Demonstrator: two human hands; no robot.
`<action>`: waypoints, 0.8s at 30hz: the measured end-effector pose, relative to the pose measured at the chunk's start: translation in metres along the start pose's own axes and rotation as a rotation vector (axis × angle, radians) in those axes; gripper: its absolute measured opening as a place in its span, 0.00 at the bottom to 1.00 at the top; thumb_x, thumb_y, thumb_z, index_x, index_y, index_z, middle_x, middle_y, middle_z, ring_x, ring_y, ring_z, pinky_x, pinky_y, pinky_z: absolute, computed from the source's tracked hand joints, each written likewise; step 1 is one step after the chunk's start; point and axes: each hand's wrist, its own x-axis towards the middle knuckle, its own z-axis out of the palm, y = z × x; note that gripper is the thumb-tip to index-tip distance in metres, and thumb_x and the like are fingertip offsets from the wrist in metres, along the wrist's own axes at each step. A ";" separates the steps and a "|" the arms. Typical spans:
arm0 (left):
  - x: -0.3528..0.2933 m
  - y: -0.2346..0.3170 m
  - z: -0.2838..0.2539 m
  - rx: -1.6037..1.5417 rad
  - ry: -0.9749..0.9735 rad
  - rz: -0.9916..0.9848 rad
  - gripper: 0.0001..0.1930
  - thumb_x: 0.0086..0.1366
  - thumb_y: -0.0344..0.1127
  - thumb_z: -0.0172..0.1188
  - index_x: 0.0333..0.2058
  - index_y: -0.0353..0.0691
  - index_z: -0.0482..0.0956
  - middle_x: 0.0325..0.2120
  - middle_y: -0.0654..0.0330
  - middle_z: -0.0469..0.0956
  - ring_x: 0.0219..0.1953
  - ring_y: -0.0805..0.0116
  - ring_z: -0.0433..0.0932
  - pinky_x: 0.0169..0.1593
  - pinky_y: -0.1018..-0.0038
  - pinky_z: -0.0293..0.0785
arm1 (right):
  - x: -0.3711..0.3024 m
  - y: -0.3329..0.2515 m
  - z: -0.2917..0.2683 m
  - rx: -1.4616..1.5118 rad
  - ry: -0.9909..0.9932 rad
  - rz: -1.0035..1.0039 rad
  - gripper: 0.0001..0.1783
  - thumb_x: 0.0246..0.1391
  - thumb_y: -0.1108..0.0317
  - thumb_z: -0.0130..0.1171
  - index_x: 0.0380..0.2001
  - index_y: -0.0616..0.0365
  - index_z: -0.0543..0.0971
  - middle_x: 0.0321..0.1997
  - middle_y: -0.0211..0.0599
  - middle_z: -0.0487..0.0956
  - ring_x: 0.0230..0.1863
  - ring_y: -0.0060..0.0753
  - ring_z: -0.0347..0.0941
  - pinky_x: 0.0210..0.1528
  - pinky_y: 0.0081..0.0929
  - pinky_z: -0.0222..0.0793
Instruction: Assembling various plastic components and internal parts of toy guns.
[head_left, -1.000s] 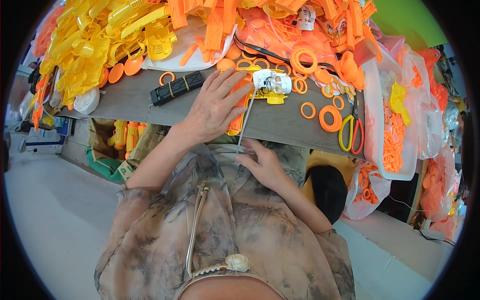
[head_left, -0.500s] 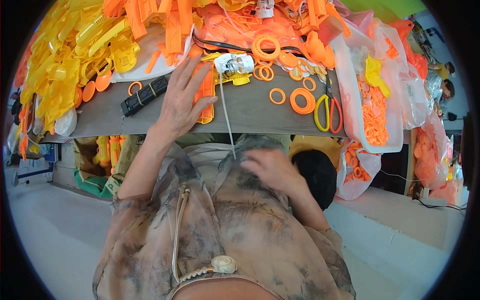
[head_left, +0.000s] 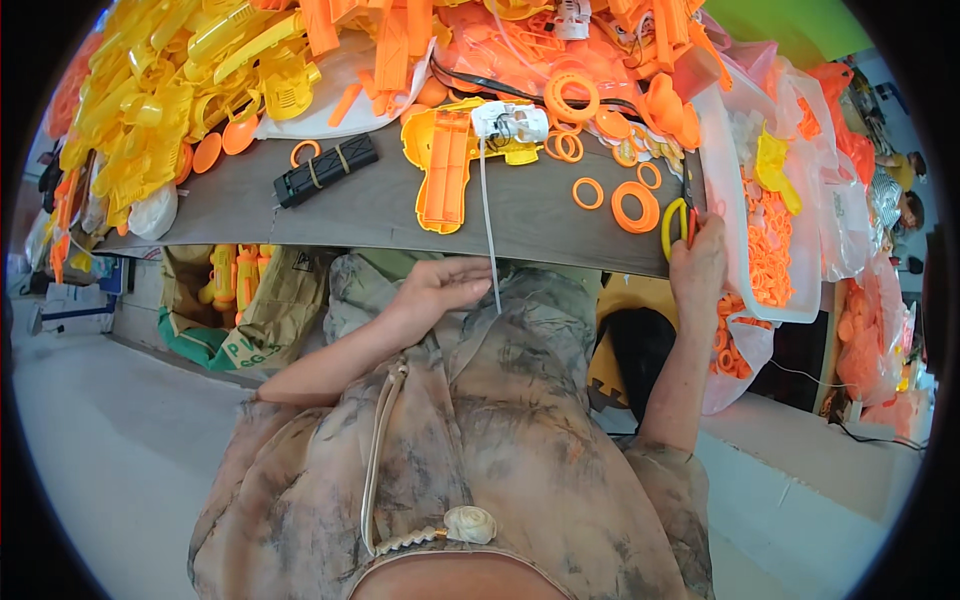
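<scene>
My right hand (head_left: 698, 262) grips the scissors (head_left: 676, 225) by the red handle at the table's right front edge; the yellow handle stays visible. My left hand (head_left: 447, 287) is just off the front edge, fingers stretched out and thumb apart, its tips beside a thin white tube (head_left: 489, 215). I cannot tell whether they touch it. The tube hangs over the edge from a white mechanism with wires (head_left: 512, 122). That mechanism lies on a yellow toy-gun-shaped shell (head_left: 418, 135), whose grip carries an orange ribbed piece (head_left: 443, 185).
A black banded block (head_left: 325, 170) and orange rings (head_left: 632, 205) lie on the grey table (head_left: 230, 215). Yellow parts (head_left: 150, 100) heap up left, orange ones at the back. A white bin (head_left: 795, 300) of small orange pieces stands right; a bag (head_left: 290, 310) sits below left.
My left hand has left the shell and come down to the front edge by the tube. From over my lap, my right hand has moved right and taken hold of the scissors.
</scene>
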 end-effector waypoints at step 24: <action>0.005 0.008 0.000 -0.449 -0.104 -0.228 0.18 0.59 0.31 0.59 0.47 0.29 0.72 0.29 0.54 0.79 0.34 0.66 0.79 0.45 0.71 0.74 | -0.126 -0.066 0.030 1.226 -0.880 -0.063 0.42 0.47 0.40 0.59 0.54 0.63 0.64 0.29 0.23 0.67 0.27 0.13 0.60 0.29 0.11 0.55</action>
